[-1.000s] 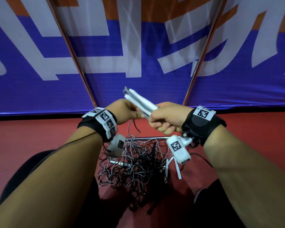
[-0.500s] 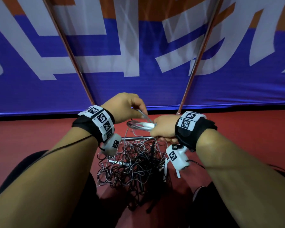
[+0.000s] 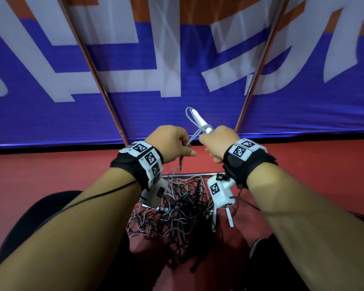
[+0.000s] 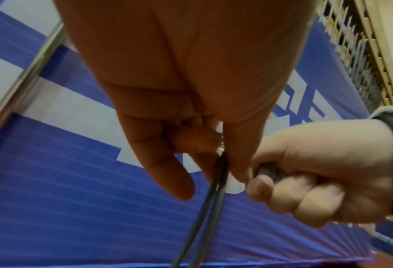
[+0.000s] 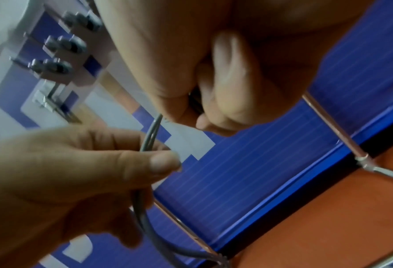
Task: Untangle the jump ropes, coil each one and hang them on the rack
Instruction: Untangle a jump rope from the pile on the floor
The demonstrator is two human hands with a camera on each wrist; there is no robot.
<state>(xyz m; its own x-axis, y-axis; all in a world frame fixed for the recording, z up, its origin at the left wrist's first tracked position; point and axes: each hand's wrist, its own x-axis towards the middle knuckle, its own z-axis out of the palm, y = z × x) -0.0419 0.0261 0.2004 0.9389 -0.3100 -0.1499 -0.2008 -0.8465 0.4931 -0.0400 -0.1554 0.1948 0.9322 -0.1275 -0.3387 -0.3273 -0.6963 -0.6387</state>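
My right hand (image 3: 213, 143) grips the white handles (image 3: 202, 123) of a grey jump rope, which stick up out of the fist in the head view. A short grey rope loop (image 3: 189, 116) arcs from the handle tips down to my left hand (image 3: 186, 146), which pinches the doubled cord (image 4: 219, 174) between thumb and fingers. In the right wrist view the grey cord (image 5: 148, 139) runs from my right hand (image 5: 213, 101) to my left hand (image 5: 158, 161). Below both wrists lies a tangled heap of grey and black ropes (image 3: 177, 213).
Two slanted metal rack poles (image 3: 93, 70) (image 3: 259, 70) stand before a blue and white banner (image 3: 177, 91). A low crossbar (image 3: 194, 175) runs over the red floor (image 3: 51, 171). Rack hooks (image 5: 60, 45) show in the right wrist view. My knees flank the heap.
Both hands dipped toward the heap and have risen again. The handles point upward now. My left hand has shifted from the handles to pinching the cord.
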